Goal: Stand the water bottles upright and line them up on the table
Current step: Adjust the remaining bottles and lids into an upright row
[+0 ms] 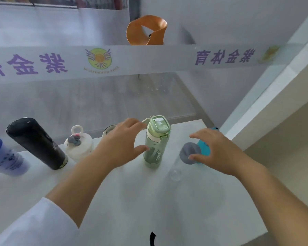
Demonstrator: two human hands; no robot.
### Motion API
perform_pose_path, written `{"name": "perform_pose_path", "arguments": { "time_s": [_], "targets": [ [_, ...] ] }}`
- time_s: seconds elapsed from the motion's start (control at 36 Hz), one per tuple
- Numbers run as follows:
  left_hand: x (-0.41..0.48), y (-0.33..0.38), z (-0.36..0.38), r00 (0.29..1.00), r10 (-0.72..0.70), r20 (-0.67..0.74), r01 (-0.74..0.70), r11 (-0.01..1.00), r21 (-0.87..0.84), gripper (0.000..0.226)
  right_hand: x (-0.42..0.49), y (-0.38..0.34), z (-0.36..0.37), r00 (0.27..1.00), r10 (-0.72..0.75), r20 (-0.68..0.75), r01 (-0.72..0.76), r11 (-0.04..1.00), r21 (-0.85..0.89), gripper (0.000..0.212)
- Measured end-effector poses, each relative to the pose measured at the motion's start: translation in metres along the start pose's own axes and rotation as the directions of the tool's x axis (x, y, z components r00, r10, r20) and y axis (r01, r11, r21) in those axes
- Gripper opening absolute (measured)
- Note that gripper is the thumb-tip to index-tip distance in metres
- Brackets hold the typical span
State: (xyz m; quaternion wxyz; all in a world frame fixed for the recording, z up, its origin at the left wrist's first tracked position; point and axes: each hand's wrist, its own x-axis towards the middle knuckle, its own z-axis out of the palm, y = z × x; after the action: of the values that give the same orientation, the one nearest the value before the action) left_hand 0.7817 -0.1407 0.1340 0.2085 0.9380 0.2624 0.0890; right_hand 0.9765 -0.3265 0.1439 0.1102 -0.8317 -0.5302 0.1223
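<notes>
A pale green water bottle [155,144] stands upright on the white table [149,206]. My left hand [121,144] is beside it with fingers spread, and the thumb tip touches its body. My right hand [219,151] curls over a teal bottle with a grey lid [189,152]. The thumb is on the lid and the palm hides most of the body. A clear part [175,172] reaches toward me from the lid. A black flask [37,144], a white loop-top bottle [78,144] and a blue-and-white bottle [5,158] stand in a row to the left.
Another bottle's rim [108,130] shows behind my left hand. A frosted glass wall with a printed banner [149,59] runs just behind the table's far edge. A white ledge [274,89] rises at the right. The near half of the table is bare.
</notes>
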Motion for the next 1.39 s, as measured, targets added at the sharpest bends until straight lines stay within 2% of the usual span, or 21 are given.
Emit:
{"name": "perform_pose_path", "arguments": {
  "time_s": [0.14, 0.31, 0.44, 0.61, 0.86, 0.97, 1.11, 1.39],
  "targets": [
    [0.015, 0.027, 0.019, 0.995, -0.096, -0.019, 0.096, 0.995, 0.012, 0.080, 0.010, 0.026, 0.002, 0.990, -0.096, 0.100, 0.100, 0.994, -0.039, 0.072],
    [0.026, 0.046, 0.032, 0.979, -0.204, 0.006, 0.204, 0.979, -0.004, 0.093, 0.025, 0.037, 0.007, 0.963, -0.177, 0.205, 0.192, 0.980, -0.055, 0.076],
    [0.038, 0.050, 0.037, 0.961, -0.276, 0.010, 0.276, 0.959, -0.063, 0.093, 0.036, 0.037, 0.009, 0.925, -0.264, 0.273, 0.288, 0.956, -0.049, 0.065],
    [0.054, 0.054, 0.040, 0.939, -0.345, -0.003, 0.343, 0.934, -0.098, 0.088, 0.048, 0.041, 0.008, 0.912, -0.323, 0.252, 0.343, 0.938, -0.041, 0.056],
    [0.073, 0.062, 0.042, 0.935, -0.351, -0.048, 0.338, 0.925, -0.175, 0.069, 0.068, 0.056, -0.003, 0.953, -0.262, 0.150, 0.266, 0.964, -0.011, 0.054],
    [0.082, 0.063, 0.043, 0.936, -0.348, -0.043, 0.335, 0.924, -0.185, 0.068, 0.078, 0.060, -0.007, 0.965, -0.237, 0.109, 0.239, 0.971, -0.008, 0.061],
    [0.087, 0.062, 0.042, 0.935, -0.347, -0.067, 0.327, 0.921, -0.212, 0.069, 0.091, 0.063, -0.012, 0.975, -0.211, 0.073, 0.211, 0.977, 0.005, 0.059],
    [0.100, 0.059, 0.041, 0.936, -0.347, -0.065, 0.326, 0.920, -0.219, 0.070, 0.118, 0.069, -0.015, 0.985, -0.146, 0.091, 0.147, 0.989, -0.007, 0.056]
  ]
}}
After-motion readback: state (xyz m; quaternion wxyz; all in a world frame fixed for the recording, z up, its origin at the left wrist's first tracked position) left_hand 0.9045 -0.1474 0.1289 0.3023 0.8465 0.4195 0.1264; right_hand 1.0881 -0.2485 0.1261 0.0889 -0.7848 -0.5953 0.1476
